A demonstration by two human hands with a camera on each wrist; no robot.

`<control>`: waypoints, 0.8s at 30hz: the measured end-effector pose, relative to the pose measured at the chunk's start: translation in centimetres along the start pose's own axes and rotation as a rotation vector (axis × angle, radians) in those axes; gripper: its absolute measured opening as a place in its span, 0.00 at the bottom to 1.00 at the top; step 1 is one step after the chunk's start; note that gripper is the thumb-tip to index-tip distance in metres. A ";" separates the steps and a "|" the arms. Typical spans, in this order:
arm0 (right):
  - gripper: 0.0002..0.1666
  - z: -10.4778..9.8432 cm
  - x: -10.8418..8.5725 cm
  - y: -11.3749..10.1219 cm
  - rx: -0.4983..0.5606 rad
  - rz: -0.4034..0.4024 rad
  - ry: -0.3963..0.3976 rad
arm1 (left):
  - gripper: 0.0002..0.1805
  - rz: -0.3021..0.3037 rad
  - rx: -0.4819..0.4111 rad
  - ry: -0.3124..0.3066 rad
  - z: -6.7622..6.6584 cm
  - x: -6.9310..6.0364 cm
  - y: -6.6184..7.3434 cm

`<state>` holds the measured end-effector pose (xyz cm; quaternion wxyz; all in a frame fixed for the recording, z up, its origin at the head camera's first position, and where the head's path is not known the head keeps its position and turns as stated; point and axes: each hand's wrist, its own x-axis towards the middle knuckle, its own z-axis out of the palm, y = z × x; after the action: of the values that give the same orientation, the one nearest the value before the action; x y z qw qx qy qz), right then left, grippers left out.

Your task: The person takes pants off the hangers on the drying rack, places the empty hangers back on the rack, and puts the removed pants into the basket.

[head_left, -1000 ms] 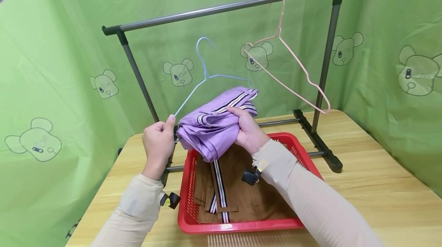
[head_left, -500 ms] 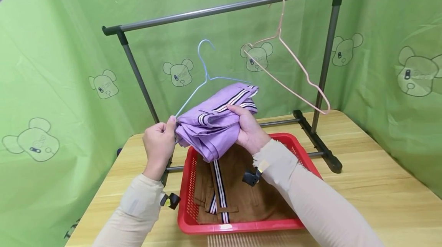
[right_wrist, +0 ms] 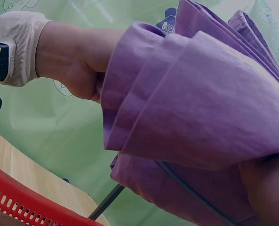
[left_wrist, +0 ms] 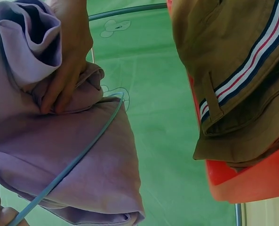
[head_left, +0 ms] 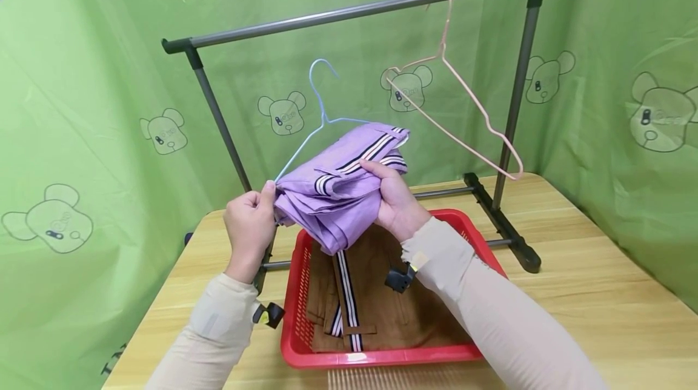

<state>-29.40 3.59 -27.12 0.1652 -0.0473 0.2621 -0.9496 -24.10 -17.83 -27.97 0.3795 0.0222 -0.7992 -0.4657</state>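
Folded purple trousers (head_left: 338,196) with a striped band hang in my right hand (head_left: 400,205), thumb on top and fingers underneath. My left hand (head_left: 249,223) pinches the left corner of a light blue wire hanger (head_left: 324,116), whose hook points up. The hanger's bar (left_wrist: 66,172) crosses the purple cloth in the left wrist view. Seen from the right wrist, the blue wire (right_wrist: 186,186) emerges below a flap of the cloth. The cloth hides the hanger's right end and much of its bar in the head view.
A red basket (head_left: 289,329) below my hands holds brown trousers (head_left: 387,305) with a striped band. Behind stands a grey rack (head_left: 338,16) with a pink hanger (head_left: 474,99) on its rail. All this is on a wooden table (head_left: 594,293) before green curtains.
The purple trousers have shifted slightly up and left against the blue hanger, covering more of its right arm. Both hands keep their holds.
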 end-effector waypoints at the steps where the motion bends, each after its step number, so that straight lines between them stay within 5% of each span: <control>1: 0.06 0.0 0.0 0.0 0.002 -0.001 -0.003 | 0.28 -0.003 0.000 0.000 0.0 0.0 0.0; 24: 0.06 -0.5 -0.9 -0.9 0.010 -0.030 -0.033 | 0.28 -0.040 0.000 0.004 0.2 0.3 -0.4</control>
<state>-28.91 4.86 -27.08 0.1557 -0.0660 0.2537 -0.9524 -24.51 -18.04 -28.18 0.3717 0.0390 -0.7978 -0.4730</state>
